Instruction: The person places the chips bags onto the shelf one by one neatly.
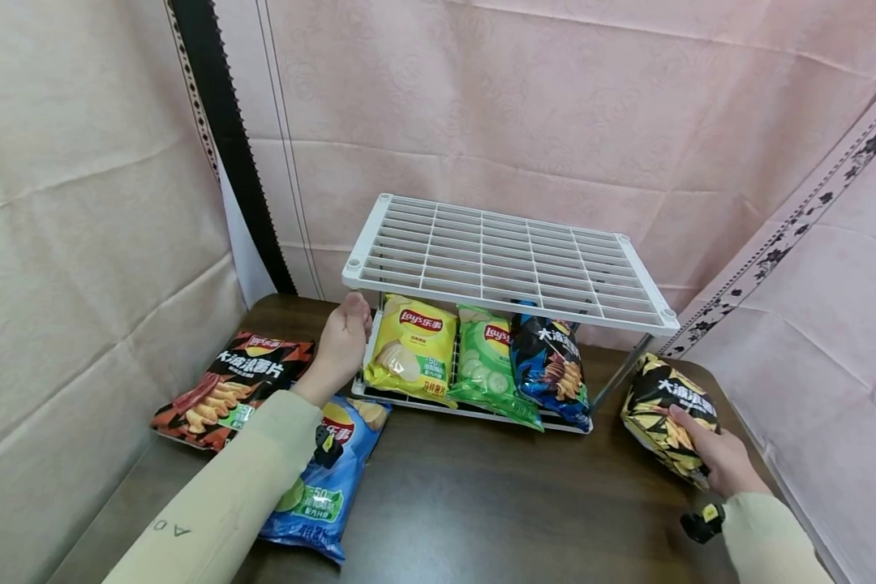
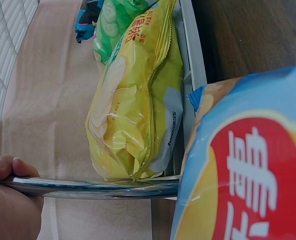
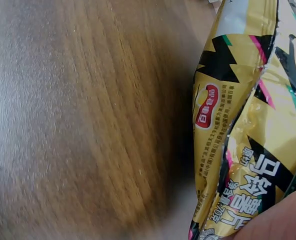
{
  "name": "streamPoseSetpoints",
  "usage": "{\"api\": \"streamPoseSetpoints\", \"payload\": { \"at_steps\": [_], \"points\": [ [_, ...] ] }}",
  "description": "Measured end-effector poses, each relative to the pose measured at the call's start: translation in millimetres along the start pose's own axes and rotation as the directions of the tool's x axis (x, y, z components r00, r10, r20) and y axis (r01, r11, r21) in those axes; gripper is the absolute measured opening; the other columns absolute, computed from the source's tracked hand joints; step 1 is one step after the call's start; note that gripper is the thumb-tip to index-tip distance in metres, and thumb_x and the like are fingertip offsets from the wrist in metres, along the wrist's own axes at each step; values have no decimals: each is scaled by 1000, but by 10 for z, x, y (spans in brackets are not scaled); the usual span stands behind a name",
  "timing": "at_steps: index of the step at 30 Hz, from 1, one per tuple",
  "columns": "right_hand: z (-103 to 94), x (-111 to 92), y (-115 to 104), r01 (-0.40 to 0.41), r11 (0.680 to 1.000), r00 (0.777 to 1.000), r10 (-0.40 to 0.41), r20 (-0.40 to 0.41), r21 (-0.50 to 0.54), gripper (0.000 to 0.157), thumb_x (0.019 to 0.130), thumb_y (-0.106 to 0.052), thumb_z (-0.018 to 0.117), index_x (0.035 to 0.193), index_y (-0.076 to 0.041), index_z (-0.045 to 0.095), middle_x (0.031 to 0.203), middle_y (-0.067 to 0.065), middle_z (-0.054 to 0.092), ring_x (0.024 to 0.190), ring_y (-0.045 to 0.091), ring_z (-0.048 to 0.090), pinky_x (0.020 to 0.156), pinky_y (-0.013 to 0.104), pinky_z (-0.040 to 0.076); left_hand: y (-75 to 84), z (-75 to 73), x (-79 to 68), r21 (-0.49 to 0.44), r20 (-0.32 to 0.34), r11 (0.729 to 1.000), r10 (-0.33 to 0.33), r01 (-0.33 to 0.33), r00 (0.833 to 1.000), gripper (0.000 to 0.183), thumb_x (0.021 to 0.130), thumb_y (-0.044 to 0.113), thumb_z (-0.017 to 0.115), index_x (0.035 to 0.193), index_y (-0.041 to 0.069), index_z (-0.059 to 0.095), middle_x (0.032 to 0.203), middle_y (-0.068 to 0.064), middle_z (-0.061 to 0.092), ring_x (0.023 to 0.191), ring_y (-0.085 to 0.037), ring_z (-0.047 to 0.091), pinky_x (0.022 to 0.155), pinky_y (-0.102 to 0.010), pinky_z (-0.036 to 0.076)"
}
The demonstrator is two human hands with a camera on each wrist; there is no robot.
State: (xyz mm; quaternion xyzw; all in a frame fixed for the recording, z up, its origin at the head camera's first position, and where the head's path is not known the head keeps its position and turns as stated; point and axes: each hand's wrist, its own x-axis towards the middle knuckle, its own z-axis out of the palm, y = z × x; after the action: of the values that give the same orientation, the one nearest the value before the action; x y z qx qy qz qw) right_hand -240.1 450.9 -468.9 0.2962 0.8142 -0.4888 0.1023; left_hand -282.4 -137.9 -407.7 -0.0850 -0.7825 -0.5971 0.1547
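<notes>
My left hand grips a chrome post at the left end of a white wire rack. On the rack's lower shelf, a yellow chip bag leans closest to that hand, followed by a green chip bag and a dark blue chip bag. Far to the right, my right hand holds a black and gold chip bag by its near end. The thumb lies over the front of this bag, and the fingers beneath are hidden.
A red and black chip bag lies on the brown table at the left. Beside it, partly under my left forearm, is a light blue chip bag. Pink curtains hang behind and at the sides.
</notes>
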Motion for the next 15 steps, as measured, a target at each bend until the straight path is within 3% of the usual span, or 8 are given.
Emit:
{"api": "streamPoseSetpoints", "payload": {
  "at_steps": [2,5,10,15],
  "points": [
    [-16,-23,-9,4,1000,1000,-4,-22,-15,131,76,-81,51,145,9,-15,151,35,-9,137,52,14,101,61,31,8,1,-3,-2,0,1000,2,-2,1000,61,101,55,11,77,6,38,71,-12,39,63,-28,40,62,-34,33],
    [-43,-70,-36,18,1000,999,-18,-38,-3,129,76,-79,53,147,10,-9,151,36,2,129,47,30,89,54,46,15,5,-5,-3,-2,1000,0,0,1000,61,101,55,11,76,6,38,70,-11,39,62,-28,40,61,-34,33],
    [-140,-186,-129,53,998,998,-52,-35,26,120,82,-72,55,147,13,1,141,35,23,95,28,56,70,40,54,23,11,-7,-7,0,1000,-3,3,1000,61,101,55,11,76,7,39,70,-11,39,62,-27,39,60,-34,33],
    [-283,-354,-286,93,989,996,-93,-1,117,104,86,-64,58,146,9,14,108,11,53,74,15,62,69,39,55,23,6,-9,-6,1,1000,6,-6,1000,61,101,55,11,75,7,38,69,-10,38,60,-27,38,59,-34,32]
  ]
}}
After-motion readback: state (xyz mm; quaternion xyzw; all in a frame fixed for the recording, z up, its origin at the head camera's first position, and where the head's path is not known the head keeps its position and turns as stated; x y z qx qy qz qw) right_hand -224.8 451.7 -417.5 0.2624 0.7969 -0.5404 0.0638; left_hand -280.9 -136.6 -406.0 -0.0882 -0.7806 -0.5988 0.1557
